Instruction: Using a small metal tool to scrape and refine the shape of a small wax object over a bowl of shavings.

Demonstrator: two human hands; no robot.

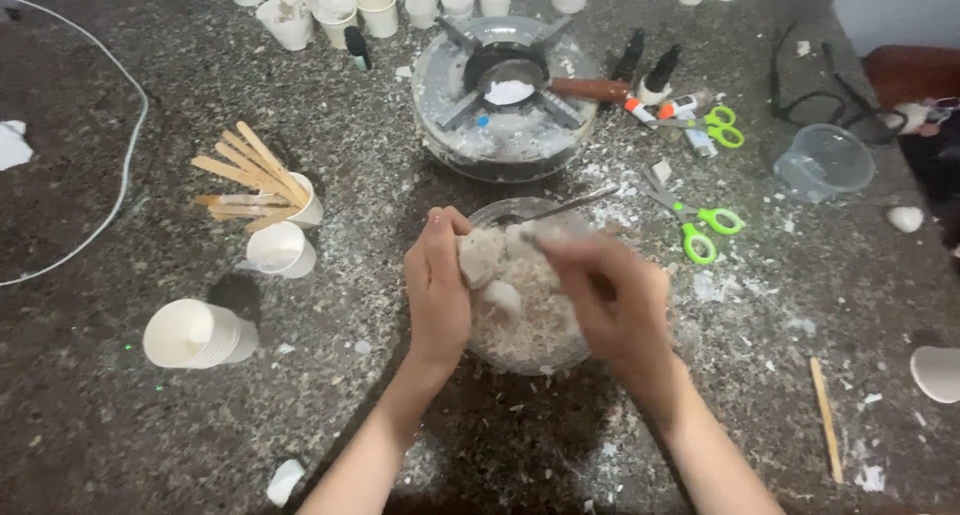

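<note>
A clear glass bowl (497, 211) full of pale wax flakes and chunks sits in front of me on the speckled stone table. My left hand (437, 285) holds a pale wax lump (481, 254) over the bowl's left side. My right hand (612, 295) is blurred over the bowl's right side, fingers closed on a metal tool whose handle (582, 202) sticks out toward the back right. What its tip touches is hidden by my fingers.
Behind the bowl stands a small stove (505, 95) with a pan of white wax. Paper cups (281, 248), one holding wooden sticks (251, 175), lie to the left. Two green scissors (702, 223), small bottles (660, 72), a clear plastic cup (824, 161) and wax scraps lie to the right.
</note>
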